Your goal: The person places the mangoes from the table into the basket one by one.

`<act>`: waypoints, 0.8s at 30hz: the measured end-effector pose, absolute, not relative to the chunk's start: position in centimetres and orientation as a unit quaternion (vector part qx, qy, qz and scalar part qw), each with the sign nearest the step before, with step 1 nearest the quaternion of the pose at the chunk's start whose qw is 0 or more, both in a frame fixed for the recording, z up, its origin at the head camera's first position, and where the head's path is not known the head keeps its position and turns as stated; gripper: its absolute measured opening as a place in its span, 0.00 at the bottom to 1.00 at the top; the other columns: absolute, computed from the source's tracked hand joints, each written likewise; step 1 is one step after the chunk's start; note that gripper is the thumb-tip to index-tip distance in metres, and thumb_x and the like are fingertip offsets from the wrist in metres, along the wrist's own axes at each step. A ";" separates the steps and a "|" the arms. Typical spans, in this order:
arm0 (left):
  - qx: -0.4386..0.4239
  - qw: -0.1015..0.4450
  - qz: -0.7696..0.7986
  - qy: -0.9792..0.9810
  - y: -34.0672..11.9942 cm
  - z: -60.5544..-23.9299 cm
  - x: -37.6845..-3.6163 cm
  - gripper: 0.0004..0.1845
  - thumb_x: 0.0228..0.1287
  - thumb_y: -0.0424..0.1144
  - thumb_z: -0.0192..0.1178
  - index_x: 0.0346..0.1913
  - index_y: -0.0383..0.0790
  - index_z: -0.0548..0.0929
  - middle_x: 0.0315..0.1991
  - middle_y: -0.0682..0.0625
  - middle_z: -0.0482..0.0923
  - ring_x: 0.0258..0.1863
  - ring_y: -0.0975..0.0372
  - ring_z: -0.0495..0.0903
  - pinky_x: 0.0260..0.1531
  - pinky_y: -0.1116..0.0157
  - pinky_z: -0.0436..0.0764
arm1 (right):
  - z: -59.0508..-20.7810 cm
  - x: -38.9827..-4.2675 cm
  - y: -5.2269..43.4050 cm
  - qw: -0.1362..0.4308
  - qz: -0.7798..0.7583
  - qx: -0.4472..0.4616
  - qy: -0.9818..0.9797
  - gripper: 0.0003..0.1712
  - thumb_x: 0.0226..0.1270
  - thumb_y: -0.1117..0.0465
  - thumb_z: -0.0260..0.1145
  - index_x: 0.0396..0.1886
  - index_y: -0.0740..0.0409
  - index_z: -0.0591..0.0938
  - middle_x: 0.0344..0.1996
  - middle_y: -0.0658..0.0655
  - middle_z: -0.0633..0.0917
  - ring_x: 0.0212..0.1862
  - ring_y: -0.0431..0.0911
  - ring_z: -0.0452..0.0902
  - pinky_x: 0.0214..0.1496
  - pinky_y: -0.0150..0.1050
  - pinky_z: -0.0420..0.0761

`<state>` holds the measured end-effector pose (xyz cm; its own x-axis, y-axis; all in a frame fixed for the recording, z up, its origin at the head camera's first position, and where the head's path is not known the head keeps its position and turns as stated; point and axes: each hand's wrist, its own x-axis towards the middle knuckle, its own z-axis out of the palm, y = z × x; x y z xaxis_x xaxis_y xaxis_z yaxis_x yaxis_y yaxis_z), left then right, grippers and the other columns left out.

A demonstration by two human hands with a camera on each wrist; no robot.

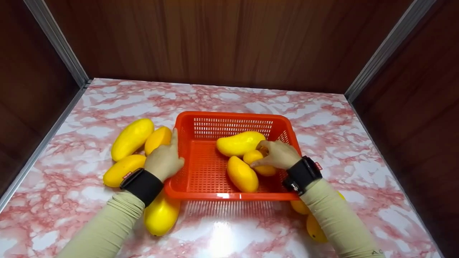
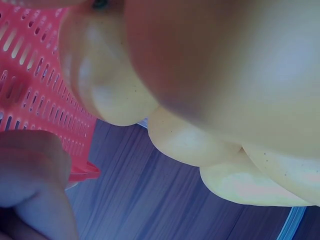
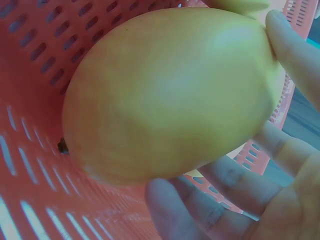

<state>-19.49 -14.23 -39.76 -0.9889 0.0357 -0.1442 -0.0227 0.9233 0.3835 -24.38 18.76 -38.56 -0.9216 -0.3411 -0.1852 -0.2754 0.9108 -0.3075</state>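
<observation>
An orange-red plastic basket (image 1: 208, 163) stands mid-table with several yellow mangoes about it. My left hand (image 1: 165, 161) holds its left rim, thumb over the inside and index finger stretched forward along the edge; the other fingers are mostly hidden. Inside the basket's right half, my right hand (image 1: 278, 154) grips a mango (image 3: 170, 95), with thumb and fingers on opposite sides of it in the right wrist view. Beside that fruit lie a longer mango (image 1: 239, 143) toward the back and another mango (image 1: 242, 174) toward the front.
Left of the basket lie a large mango (image 1: 132, 139), an orange-yellow mango (image 1: 157, 139) and a third mango (image 1: 123, 171). Another mango (image 1: 161, 216) sits by the front left corner. More mangoes (image 1: 315, 229) are partly hidden under the right forearm. Dark wood panels (image 1: 215, 43) enclose the marbled table.
</observation>
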 end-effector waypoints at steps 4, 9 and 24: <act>0.006 0.076 0.198 0.977 -14.2 -39.7 -19.5 0.50 0.65 0.42 0.55 0.79 0.37 0.34 0.18 0.48 0.71 0.17 0.55 0.74 0.19 0.63 0.69 | -38.6 -24.4 18.8 0.123 -0.141 -0.163 0.969 0.38 0.48 0.32 0.74 0.54 0.51 0.82 0.51 0.57 0.85 0.49 0.53 0.80 0.53 0.53 0.77; 0.005 0.079 0.195 0.978 -14.2 -39.7 -19.5 0.50 0.66 0.42 0.55 0.79 0.37 0.34 0.18 0.48 0.71 0.16 0.55 0.74 0.18 0.63 0.69 | -38.6 -24.4 18.8 0.119 -0.145 -0.175 0.967 0.39 0.49 0.33 0.74 0.54 0.53 0.82 0.52 0.57 0.85 0.50 0.53 0.81 0.53 0.52 0.78; -0.002 0.085 0.196 0.977 -14.2 -39.7 -19.6 0.50 0.65 0.42 0.55 0.79 0.37 0.34 0.20 0.46 0.73 0.20 0.54 0.76 0.23 0.61 0.71 | -38.1 -24.5 18.8 0.100 -0.182 -0.167 0.964 0.29 0.57 0.40 0.73 0.52 0.51 0.83 0.47 0.57 0.88 0.51 0.54 0.82 0.51 0.52 0.79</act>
<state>-19.55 -14.18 -39.73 -0.9854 0.0290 -0.1679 -0.0380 0.9232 0.3825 -24.54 18.76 -38.14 -0.9246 -0.3574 -0.1318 -0.2848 0.8784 -0.3838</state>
